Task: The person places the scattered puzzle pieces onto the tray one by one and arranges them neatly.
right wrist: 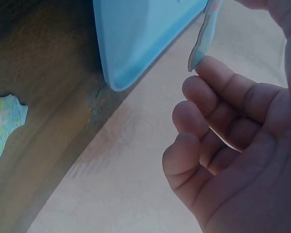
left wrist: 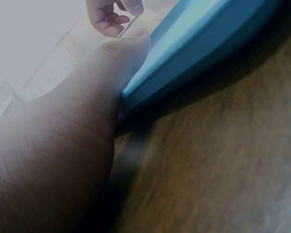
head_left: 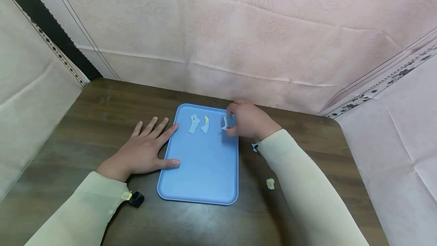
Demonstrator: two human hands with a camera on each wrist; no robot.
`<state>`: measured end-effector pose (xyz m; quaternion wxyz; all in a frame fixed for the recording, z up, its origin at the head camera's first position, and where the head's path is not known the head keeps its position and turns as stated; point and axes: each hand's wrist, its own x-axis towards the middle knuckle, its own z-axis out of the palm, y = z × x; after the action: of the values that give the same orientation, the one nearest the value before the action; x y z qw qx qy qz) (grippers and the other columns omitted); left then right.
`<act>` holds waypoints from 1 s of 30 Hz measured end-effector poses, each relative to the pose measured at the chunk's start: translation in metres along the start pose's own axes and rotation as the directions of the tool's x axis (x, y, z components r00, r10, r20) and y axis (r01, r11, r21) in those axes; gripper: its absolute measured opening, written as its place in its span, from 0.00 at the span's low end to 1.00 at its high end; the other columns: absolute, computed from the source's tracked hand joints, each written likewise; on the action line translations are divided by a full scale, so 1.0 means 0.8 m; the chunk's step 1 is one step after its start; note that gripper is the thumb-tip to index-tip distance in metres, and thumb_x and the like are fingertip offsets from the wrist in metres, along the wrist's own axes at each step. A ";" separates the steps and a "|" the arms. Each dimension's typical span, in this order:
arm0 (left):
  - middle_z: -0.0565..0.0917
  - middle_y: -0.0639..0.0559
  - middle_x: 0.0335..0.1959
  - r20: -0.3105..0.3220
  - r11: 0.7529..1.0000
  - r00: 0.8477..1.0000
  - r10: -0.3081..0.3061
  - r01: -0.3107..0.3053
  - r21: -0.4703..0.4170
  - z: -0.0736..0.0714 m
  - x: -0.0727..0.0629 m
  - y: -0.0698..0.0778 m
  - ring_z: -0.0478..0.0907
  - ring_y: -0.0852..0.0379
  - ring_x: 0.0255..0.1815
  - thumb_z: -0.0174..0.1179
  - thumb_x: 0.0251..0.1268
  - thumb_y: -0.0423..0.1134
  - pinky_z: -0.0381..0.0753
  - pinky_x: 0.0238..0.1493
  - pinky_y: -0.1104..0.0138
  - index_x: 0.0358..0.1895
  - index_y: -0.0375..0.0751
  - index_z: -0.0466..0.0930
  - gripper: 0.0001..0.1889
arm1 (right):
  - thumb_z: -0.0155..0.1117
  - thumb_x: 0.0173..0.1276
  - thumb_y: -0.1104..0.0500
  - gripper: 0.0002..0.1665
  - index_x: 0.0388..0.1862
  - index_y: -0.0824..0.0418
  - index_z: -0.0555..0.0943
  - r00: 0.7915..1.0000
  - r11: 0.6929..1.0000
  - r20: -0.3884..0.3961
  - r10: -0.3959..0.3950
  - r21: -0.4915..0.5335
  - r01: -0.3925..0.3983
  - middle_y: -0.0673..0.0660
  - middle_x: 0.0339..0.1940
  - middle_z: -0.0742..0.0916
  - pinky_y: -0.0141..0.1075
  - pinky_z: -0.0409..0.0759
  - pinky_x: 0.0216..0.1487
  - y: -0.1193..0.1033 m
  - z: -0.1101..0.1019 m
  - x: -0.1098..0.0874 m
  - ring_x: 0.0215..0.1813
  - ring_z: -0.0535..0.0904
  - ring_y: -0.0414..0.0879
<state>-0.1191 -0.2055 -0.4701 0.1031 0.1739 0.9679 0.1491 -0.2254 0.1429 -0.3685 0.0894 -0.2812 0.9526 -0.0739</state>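
A blue tray (head_left: 201, 170) lies on the brown table. My left hand (head_left: 141, 151) rests at its left edge with fingers spread, thumb and index finger touching the rim. Over the tray's upper right corner, my right hand (head_left: 249, 120) pinches a thin pale-blue puzzle piece (head_left: 226, 121) between thumb and fingers. In the right wrist view that flat piece (right wrist: 203, 39) is edge-on at the index fingertip. Two other pale-blue puzzle pieces lie in the upper tray, a left one (head_left: 194, 123) and a right one (head_left: 205, 125) with a yellow patch.
Right of the tray, a small yellowish piece (head_left: 270, 183) lies on the table (head_left: 307, 143). Another piece (head_left: 254, 147) is partly hidden by the right sleeve. A pale patterned cloth (head_left: 218, 29) hangs behind the table's far edge. A black wrist camera (head_left: 136, 199) sits at the left cuff.
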 end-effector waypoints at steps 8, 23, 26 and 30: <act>0.43 0.43 0.97 -0.001 1.000 1.000 0.002 -0.002 0.003 0.001 0.001 -0.001 0.34 0.29 0.97 0.50 0.60 0.95 0.27 0.87 0.23 0.96 0.66 0.39 0.66 | 0.83 0.63 0.46 0.32 0.62 0.60 0.89 0.997 0.999 0.080 -0.018 -0.049 0.021 0.53 0.50 0.85 0.42 0.86 0.56 -0.011 0.008 0.022 0.52 0.79 0.49; 0.45 0.42 0.97 -0.010 1.000 1.000 0.010 -0.010 -0.001 -0.001 0.001 0.000 0.36 0.28 0.97 0.51 0.61 0.94 0.29 0.88 0.23 0.96 0.66 0.40 0.66 | 0.87 0.62 0.48 0.27 0.56 0.57 0.88 0.981 0.994 0.195 0.007 -0.113 0.015 0.52 0.52 0.84 0.42 0.86 0.59 -0.028 0.021 0.051 0.54 0.79 0.49; 0.45 0.42 0.97 -0.012 1.000 1.000 0.010 -0.010 -0.001 -0.001 0.001 0.001 0.36 0.28 0.96 0.51 0.61 0.94 0.29 0.87 0.23 0.96 0.65 0.41 0.66 | 0.87 0.62 0.48 0.29 0.58 0.56 0.88 0.977 0.993 0.213 0.026 -0.119 -0.001 0.52 0.54 0.85 0.43 0.86 0.59 -0.032 0.022 0.053 0.56 0.79 0.49; 0.46 0.41 0.97 -0.013 1.000 1.000 0.008 -0.008 -0.002 -0.001 0.000 0.000 0.36 0.28 0.96 0.50 0.60 0.94 0.30 0.87 0.22 0.96 0.64 0.42 0.66 | 0.88 0.63 0.49 0.32 0.64 0.56 0.88 0.973 0.992 0.226 0.046 -0.127 -0.018 0.52 0.58 0.85 0.44 0.87 0.64 -0.035 0.025 0.056 0.58 0.80 0.49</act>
<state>-0.1197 -0.2055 -0.4690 0.0966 0.1768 0.9677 0.1517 -0.2436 0.0930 -0.3881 0.1816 -0.2774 0.9432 0.0198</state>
